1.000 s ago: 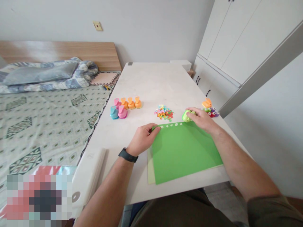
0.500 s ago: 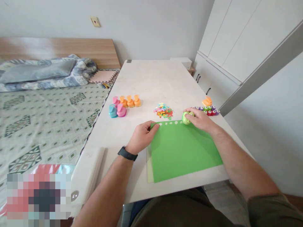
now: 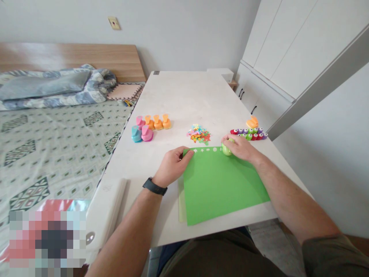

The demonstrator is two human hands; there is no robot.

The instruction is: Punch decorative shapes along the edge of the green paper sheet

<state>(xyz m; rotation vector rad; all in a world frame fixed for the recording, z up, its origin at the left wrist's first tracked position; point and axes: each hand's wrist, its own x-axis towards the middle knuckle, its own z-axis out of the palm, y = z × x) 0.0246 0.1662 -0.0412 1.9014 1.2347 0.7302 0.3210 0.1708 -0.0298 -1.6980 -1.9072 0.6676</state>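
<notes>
A green sheet of paper lies on the white table, with a row of punched shapes, among them a star and a circle, along its far edge. My left hand pinches the sheet's far left corner between thumb and fingers. At the far edge, right of the holes, my right hand is wrapped round a light green craft punch. The fingers hide part of the punch. Just beyond the sheet sits a pile of small colourful paper cut-outs.
Pink, orange and blue craft punches stand at the left. On the right are rows of small coloured punches and an orange punch. A long white device lies along the near left edge. A pale sheet shows beneath the green one.
My right hand has shifted slightly left and tilted over the green punch, covering more of its top. More of the small punches behind it show. My left hand keeps its grip on the corner.
</notes>
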